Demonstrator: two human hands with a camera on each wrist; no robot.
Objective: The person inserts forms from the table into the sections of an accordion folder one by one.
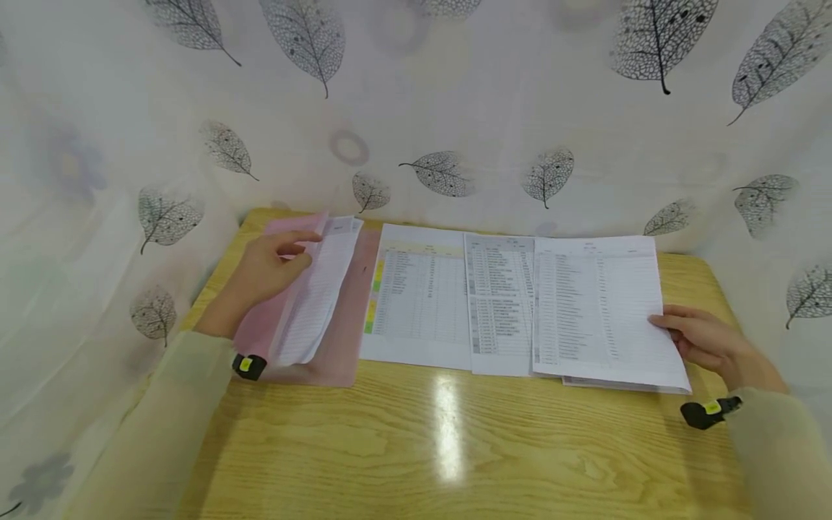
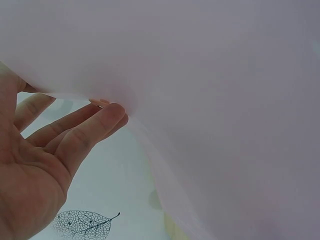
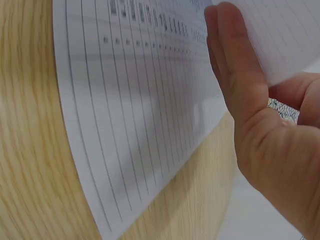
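Note:
On the left of the table lies a pink plastic folder (image 1: 341, 361) with its cover raised and lined paper sheets (image 1: 318, 289) inside. My left hand (image 1: 269, 263) pinches the edge of that cover; in the left wrist view the translucent cover (image 2: 215, 100) fills most of the picture above my fingers (image 2: 92, 125). At the right, my right hand (image 1: 711, 343) holds the right edge of a printed list sheet (image 1: 578, 310) between fingers and thumb. This top sheet (image 3: 287, 35) is lifted over another lined sheet (image 3: 140, 115) in the right wrist view.
Between the folder and the held sheet lie a printed table with coloured row marks (image 1: 422, 296) and a narrower-looking printed list (image 1: 499, 303), partly overlapped. The wooden table (image 1: 364, 440) extends in front. A leaf-patterned curtain (image 1: 448, 94) hangs behind and at the sides.

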